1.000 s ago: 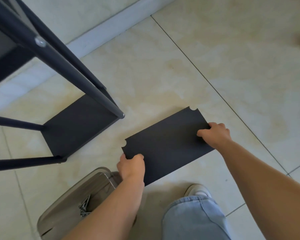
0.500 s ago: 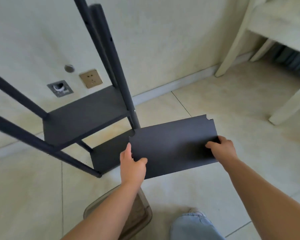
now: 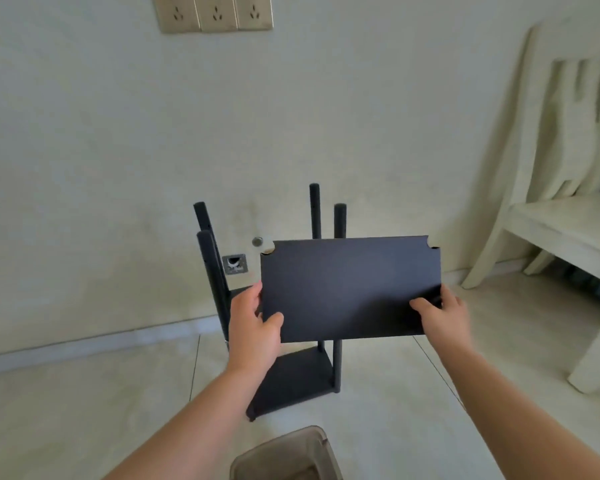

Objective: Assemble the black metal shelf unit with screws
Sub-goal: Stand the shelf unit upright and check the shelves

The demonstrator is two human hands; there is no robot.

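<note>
the black shelf panel (image 3: 350,289) is held up in the air in front of the shelf frame (image 3: 293,379), its flat face tilted toward the camera, with notched corners at the top edge. the left hand (image 3: 253,327) grips its lower left edge, thumb on the front face; the right hand (image 3: 442,315) grips the lower right corner (fingers curled over the front). behind it four black posts (image 3: 339,223) rise from the frame's bottom shelf on the tiled floor (image 3: 84,410). a translucent bin (image 3: 284,455) sits nearest the camera, a pale chair (image 3: 551,220) at right.
</note>
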